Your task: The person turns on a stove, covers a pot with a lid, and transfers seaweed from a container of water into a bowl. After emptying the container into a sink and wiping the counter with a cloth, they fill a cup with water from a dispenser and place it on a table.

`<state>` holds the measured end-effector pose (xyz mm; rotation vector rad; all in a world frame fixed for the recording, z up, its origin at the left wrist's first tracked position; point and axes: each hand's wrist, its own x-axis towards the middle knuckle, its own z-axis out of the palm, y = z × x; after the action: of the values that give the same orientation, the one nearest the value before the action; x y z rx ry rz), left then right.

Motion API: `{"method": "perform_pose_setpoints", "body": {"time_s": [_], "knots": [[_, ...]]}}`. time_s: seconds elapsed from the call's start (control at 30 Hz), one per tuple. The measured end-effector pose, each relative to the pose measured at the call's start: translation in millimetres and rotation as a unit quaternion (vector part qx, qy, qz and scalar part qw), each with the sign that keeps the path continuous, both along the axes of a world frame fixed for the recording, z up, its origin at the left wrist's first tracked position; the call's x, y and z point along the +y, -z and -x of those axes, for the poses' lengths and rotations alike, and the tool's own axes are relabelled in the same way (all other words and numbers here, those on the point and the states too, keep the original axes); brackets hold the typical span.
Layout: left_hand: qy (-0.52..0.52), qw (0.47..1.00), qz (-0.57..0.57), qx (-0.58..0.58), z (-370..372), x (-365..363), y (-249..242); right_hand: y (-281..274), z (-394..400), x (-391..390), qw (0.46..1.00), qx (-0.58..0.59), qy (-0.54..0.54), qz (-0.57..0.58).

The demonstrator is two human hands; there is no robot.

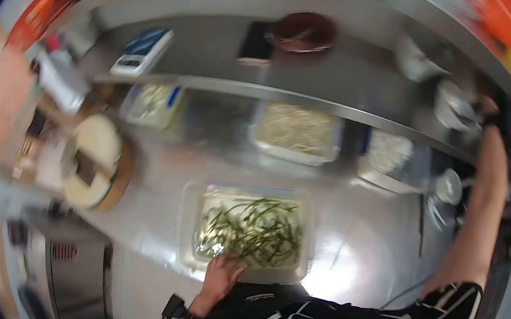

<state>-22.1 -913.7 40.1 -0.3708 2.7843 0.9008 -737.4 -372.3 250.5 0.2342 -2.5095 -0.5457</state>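
Currently Listed: Green Stalks, One Tub, Two Hands

Left hand (223,275): at the near rim of a pale plastic tub (186,236); fingers bent and loosely together, any pinch not discernible. Green stalks (268,223): inside the tub, just beyond and right of those fingertips. Tray of pale strips (296,128): farther beyond them. Round chopping board (99,140): well to their left. Right hand (489,106): beside the shelf, blurred; finger state cannot be told. Pale container (450,106): just left of its fingers, contact unclear.
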Motion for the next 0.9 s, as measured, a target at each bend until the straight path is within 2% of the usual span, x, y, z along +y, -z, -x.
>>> {"method": "perform_pose_setpoints", "body": {"time_s": [0.1, 0.17, 0.27, 0.33, 0.43, 0.5, 0.57, 0.6, 0.63, 0.67, 0.7, 0.77, 0.8, 0.83, 0.87, 0.9], "knots": [[-0.056, 0.996, 0.072, -0.009, 3.6, 12.7, 1.4, -1.8, 16.4, 11.3, 0.998, -0.017, 0.046, -0.045], [-0.028, 0.987, 0.153, -0.037, 3.4, 17.3, 2.3, -3.0, 17.6, 8.1, 0.995, -0.016, 0.067, -0.07], [-0.048, 0.987, 0.114, -0.106, 2.5, 15.9, 16.8, -13.3, 17.8, 10.6, 0.994, 0.006, 0.06, -0.094], [-0.049, 0.984, 0.102, -0.138, 11.6, 14.0, 9.5, -22.1, 9.2, 4.2, 0.992, 0.048, 0.036, -0.108], [-0.049, 0.983, 0.055, -0.168, 14.8, 10.6, 14.4, -32.5, -14.1, -11.4, 0.98, 0.135, -0.059, -0.131], [-0.056, 0.983, 0.001, -0.178, 16.6, 7.3, 12.0, -36.9, -55.0, -34.1, 0.96, 0.195, -0.156, -0.127], [-0.05, 0.98, 0.001, -0.192, 20.4, 6.3, 2.7, -23.2, -125.8, -60.3, 0.948, 0.213, -0.222, -0.081], [-0.044, 0.979, -0.004, -0.197, 16.8, 4.9, 5.9, -12.7, -160.0, -63.6, 0.959, 0.115, -0.256, 0.042], [-0.037, 0.993, -0.017, -0.111, 13.1, 3.3, 10.3, 2.7, -205.8, -75.0, 0.963, 0.077, -0.247, 0.072], [-0.029, 0.999, -0.029, -0.022, 10.9, 0.5, 12.8, 8.0, -270.2, -110.0, 0.951, 0.077, -0.282, 0.099], [-0.023, 0.999, -0.031, -0.019, 13.6, -3.1, 11.5, 9.7, -323.2, -136.4, 0.946, 0.029, -0.313, 0.08], [-0.059, 0.964, -0.238, 0.1, 18.9, -7.7, 1.6, 24.9, -406.4, -189.1, 0.913, -0.077, -0.374, 0.147], [-0.045, 0.955, -0.289, 0.053, 19.6, -11.9, -10.7, 39.7, -448.5, -213.4, 0.928, -0.085, -0.338, 0.134], [-0.035, 0.955, -0.29, 0.054, 21.3, -13.0, -23.6, 71.4, -478.8, -229.0, 0.877, -0.137, -0.344, 0.305], [-0.079, 0.903, -0.422, 0.018, 23.8, -13.2, -35.9, 68.8, -513.4, -261.5, 0.878, -0.219, -0.34, 0.256], [-0.121, 0.831, -0.543, -0.02, 23.6, -14.8, -43.7, 76.9, -536.7, -293.5, 0.846, -0.222, -0.413, 0.254]]}}
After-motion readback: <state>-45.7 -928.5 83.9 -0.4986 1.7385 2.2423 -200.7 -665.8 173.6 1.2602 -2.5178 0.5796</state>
